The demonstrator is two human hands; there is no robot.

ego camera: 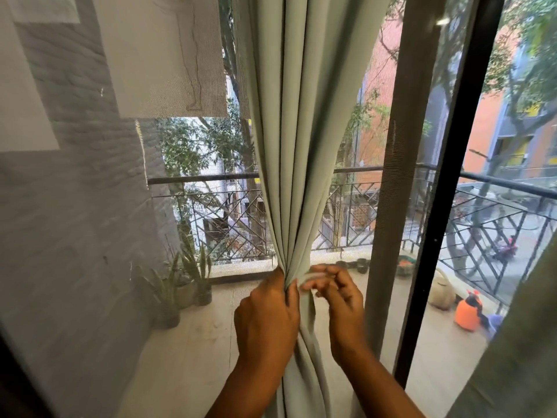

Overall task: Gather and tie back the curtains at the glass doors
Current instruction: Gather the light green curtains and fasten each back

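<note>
A pale green curtain (297,131) hangs in the middle of the glass doors, bunched into tight vertical folds. My left hand (266,319) clenches the gathered folds at waist height and pinches them into a narrow neck. My right hand (339,295) is just right of that neck, fingers bent and blurred, touching the curtain's right edge; whether it holds a tie or cloth is unclear. Below my hands the curtain falls loose between my forearms. A second curtain's edge (524,342) shows at the far right.
A sheer mesh screen (90,206) covers the left door panel. A dark door frame (443,191) runs upright right of the curtain. Outside lie a balcony with an iron railing (376,206), potted plants (193,282), a watering can and an orange toy (467,315).
</note>
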